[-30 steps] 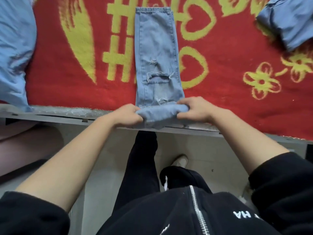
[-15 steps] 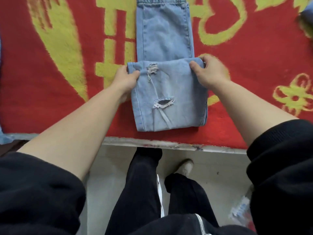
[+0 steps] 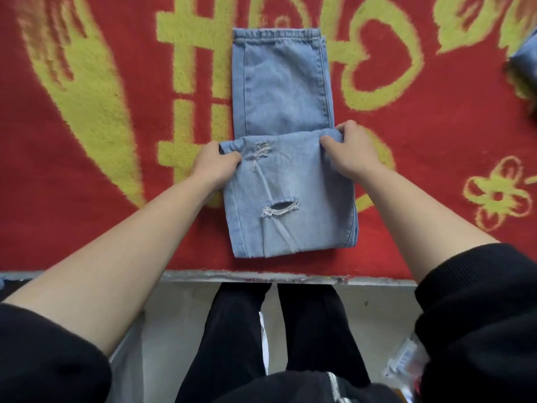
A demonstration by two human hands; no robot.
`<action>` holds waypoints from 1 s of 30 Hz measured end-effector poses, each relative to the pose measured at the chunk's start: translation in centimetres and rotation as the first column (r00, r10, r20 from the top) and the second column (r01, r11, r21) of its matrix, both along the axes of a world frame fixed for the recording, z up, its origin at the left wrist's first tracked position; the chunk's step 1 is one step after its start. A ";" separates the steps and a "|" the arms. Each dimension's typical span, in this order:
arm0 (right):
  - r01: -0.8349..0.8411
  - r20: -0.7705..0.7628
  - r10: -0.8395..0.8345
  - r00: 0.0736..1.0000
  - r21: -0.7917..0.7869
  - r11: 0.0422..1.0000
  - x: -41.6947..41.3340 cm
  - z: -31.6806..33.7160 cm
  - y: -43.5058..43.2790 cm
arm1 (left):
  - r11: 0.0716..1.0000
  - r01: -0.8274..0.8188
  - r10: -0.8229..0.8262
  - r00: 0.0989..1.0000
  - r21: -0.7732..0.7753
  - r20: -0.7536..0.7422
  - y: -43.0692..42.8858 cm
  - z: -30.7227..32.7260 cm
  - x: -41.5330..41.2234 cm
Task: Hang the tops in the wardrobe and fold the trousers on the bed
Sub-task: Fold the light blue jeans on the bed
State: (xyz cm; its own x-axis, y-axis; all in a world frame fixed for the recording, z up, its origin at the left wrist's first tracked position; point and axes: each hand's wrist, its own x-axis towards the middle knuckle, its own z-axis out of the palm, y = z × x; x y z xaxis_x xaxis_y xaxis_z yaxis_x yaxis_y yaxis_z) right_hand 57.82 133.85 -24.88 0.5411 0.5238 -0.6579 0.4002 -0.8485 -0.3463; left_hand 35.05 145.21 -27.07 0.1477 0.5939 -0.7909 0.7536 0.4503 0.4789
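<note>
Light blue ripped jeans (image 3: 283, 91) lie lengthwise on the bed, waistband at the far end. Their lower legs are folded up over the upper part, making a doubled panel with a torn knee hole near the bed's front edge. My left hand (image 3: 213, 164) pinches the left corner of the folded-over hem. My right hand (image 3: 347, 148) grips the right corner of the same hem, with the fingers curled over the cloth. Both forearms are bare, and black sleeves are pushed up.
The bed is covered by a red blanket (image 3: 87, 199) with yellow hearts and flowers. Its grey frame edge (image 3: 290, 276) runs across in front of my black-trousered legs. Another blue denim piece (image 3: 527, 58) peeks in at the right edge. A plastic-wrapped item (image 3: 405, 362) lies on the floor.
Both hands have carried the trouser hems from the bed's front edge up over the legs, making a fold. In the last half second they only shifted slightly on the hem.
</note>
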 end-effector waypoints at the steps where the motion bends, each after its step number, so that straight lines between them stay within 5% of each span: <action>1: -0.010 0.014 0.009 1.000 0.059 0.998 -0.2 0.3 -0.1 | 1.000 -0.025 0.025 1.000 -0.012 0.012 -0.2 0.1 -0.1; 5: -0.073 0.063 0.066 0.996 0.118 0.990 -2.4 0.5 -1.9 | 0.998 -0.066 0.066 0.997 0.003 0.039 -2.1 0.3 -0.7; 13: -0.115 0.043 0.120 0.992 -0.098 0.989 -2.0 1.8 -0.5 | 0.999 -0.004 0.002 0.999 -0.045 -0.033 -1.8 1.8 -0.6; 17: 0.053 0.027 -0.055 0.998 0.091 0.994 0.6 1.5 3.7 | 0.981 -0.171 0.161 0.982 0.092 0.103 2.4 1.6 2.4; 22: 0.252 -0.137 -0.231 0.963 0.169 0.953 1.8 1.2 8.1 | 0.963 -0.270 0.266 0.949 0.003 0.167 6.9 2.1 7.2; 30: 0.270 -0.306 -0.160 0.938 0.362 0.892 1.2 5.3 4.8 | 0.966 -0.253 0.256 0.904 -0.052 0.342 5.2 7.0 7.1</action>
State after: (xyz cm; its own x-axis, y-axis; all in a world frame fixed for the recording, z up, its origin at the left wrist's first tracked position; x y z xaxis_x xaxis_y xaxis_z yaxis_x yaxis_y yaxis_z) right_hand 58.97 138.67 -19.60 0.5079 0.6587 -0.5551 0.0716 -0.6744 -0.7348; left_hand 42.13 150.41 -20.07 0.2552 0.6427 -0.7224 0.4025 0.6087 0.6837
